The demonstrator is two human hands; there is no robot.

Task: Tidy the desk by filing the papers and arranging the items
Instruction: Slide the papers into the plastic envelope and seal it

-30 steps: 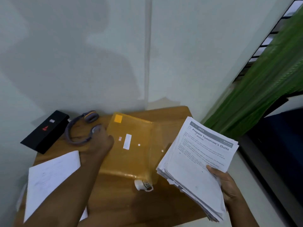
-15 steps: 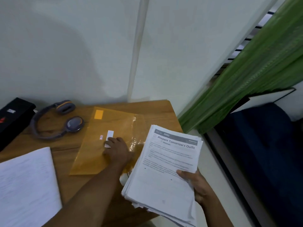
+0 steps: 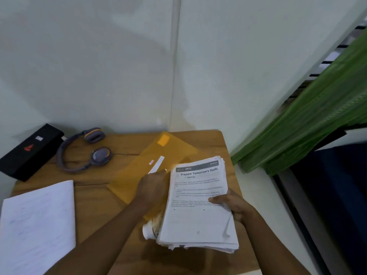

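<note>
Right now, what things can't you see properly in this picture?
Head view only:
- Small print on the paper stack: too small and blurred.
- White object beside the stack: mostly hidden under it.
- Yellow folder: near end hidden by left hand.
- White notebook: cut off by the left edge.

Head view looks steeply down (close) at the desk (image 3: 95,205) corner.

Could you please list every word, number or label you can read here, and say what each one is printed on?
"Prepare Tomorrow's Outfit": heading on the top sheet of the paper stack held in the right hand.
"2851": grey header bar of that sheet.
Sheet's body text and header's right end: too blurred to read.
Yellow folder stickers: unreadable.
Black box red logo and white label: unreadable.
Handwritten sheet: too faint to read.
</note>
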